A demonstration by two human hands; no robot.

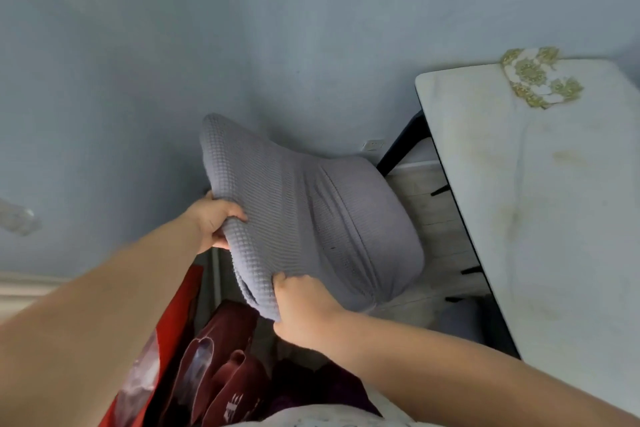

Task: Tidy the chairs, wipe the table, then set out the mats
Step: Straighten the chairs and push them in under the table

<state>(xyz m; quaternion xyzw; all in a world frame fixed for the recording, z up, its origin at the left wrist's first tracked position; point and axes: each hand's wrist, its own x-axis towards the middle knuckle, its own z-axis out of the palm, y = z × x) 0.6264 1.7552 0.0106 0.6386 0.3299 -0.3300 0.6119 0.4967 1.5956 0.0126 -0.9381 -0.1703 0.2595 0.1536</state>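
Gripping the grey-covered chair (311, 211) by its backrest: left hand (216, 222) curled round the far edge, right hand (304, 308) clutching the near one. It stands just beside the white table (554, 218), floral mat (540, 78) on the far corner.

Left hand (216, 224) and right hand (304, 308), reaching forward, grip chair back (277, 191).

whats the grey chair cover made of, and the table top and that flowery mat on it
Chair cover: stretchy knit fabric, matte grey; a waffle grid shows, and it puckers where the left hand and right hand grip it. Table top: hard, smooth white slab, perhaps stone or laminate, with yellowish stains. Mat: possibly vinyl, white with gold flowers; too small to be sure.
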